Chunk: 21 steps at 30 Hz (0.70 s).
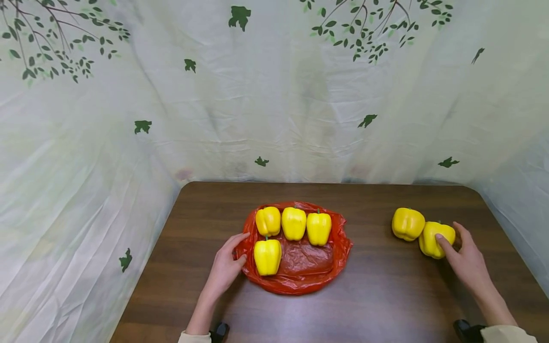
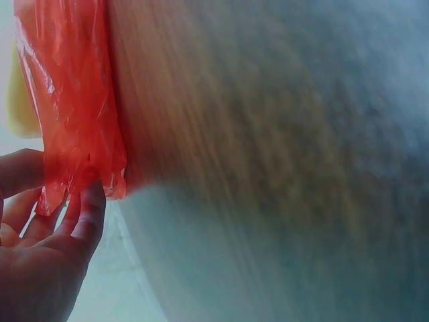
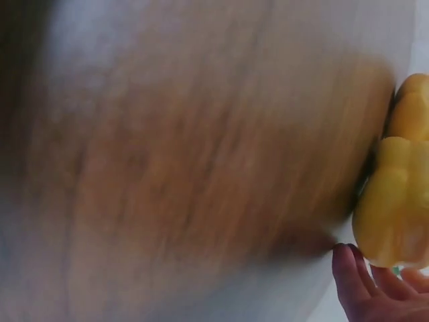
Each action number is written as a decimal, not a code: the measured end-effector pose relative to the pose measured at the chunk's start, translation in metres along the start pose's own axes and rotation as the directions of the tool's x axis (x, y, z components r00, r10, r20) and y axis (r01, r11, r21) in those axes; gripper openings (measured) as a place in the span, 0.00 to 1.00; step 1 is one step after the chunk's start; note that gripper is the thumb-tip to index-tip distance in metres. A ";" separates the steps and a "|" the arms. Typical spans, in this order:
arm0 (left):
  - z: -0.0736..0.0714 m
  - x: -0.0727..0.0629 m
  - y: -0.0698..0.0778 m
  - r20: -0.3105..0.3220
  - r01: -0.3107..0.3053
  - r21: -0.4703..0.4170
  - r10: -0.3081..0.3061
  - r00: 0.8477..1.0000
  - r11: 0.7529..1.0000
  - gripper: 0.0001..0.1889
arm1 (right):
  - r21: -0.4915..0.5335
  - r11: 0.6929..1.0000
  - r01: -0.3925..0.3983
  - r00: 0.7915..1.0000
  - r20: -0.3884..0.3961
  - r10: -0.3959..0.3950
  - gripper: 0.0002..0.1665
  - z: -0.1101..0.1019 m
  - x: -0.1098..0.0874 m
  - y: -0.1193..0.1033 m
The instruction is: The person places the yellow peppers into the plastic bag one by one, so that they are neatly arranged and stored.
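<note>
A red plastic bag [image 1: 306, 259] lies spread on the table with its rim rolled into a ring. Inside it stand several yellow bell peppers [image 1: 268, 257], three in a back row and one at the front left. My left hand [image 1: 226, 262] holds the bag's left rim; in the left wrist view the red film [image 2: 74, 100] runs between thumb and fingers. At the right, two more yellow peppers sit side by side on the wood. My right hand [image 1: 465, 257] is at the nearer pepper [image 1: 435, 244], thumb over its face and index finger at its right edge.
The brown wooden table [image 1: 369, 295] has rounded back corners. Behind it hangs a pale curtain [image 1: 274, 105] printed with green leaves, continuing along both sides. The other loose pepper [image 1: 407, 224] stands just left of the one at my right hand.
</note>
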<state>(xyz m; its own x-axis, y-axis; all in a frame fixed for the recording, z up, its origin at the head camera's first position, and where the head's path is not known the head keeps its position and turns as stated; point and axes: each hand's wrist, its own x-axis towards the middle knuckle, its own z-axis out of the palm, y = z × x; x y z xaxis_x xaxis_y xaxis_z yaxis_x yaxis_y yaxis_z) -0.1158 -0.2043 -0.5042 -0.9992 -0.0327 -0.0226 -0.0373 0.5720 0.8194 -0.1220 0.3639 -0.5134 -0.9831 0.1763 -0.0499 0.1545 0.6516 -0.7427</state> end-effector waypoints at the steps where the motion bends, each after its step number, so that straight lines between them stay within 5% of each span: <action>1: 0.000 0.000 0.000 0.002 0.001 -0.002 -0.001 1.000 1.000 0.29 | 0.001 1.000 -0.006 1.000 0.009 0.006 0.50 0.000 0.000 0.000; 9: 0.001 0.000 -0.002 -0.001 -0.014 -0.003 0.014 1.000 1.000 0.29 | 0.005 1.000 -0.005 0.999 0.039 0.005 0.49 0.000 -0.003 0.002; 21: 0.000 0.000 -0.003 0.009 -0.010 -0.003 0.010 1.000 1.000 0.29 | 0.034 0.999 -0.020 0.998 -0.050 0.022 0.46 0.000 -0.015 -0.011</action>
<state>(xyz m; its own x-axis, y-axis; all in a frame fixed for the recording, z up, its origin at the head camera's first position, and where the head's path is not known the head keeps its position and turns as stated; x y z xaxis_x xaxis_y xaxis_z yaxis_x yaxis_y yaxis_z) -0.1155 -0.2061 -0.5068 -0.9996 -0.0199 -0.0193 -0.0272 0.5696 0.8215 -0.1093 0.3542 -0.5047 -0.9732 0.2276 -0.0325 0.1710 0.6223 -0.7639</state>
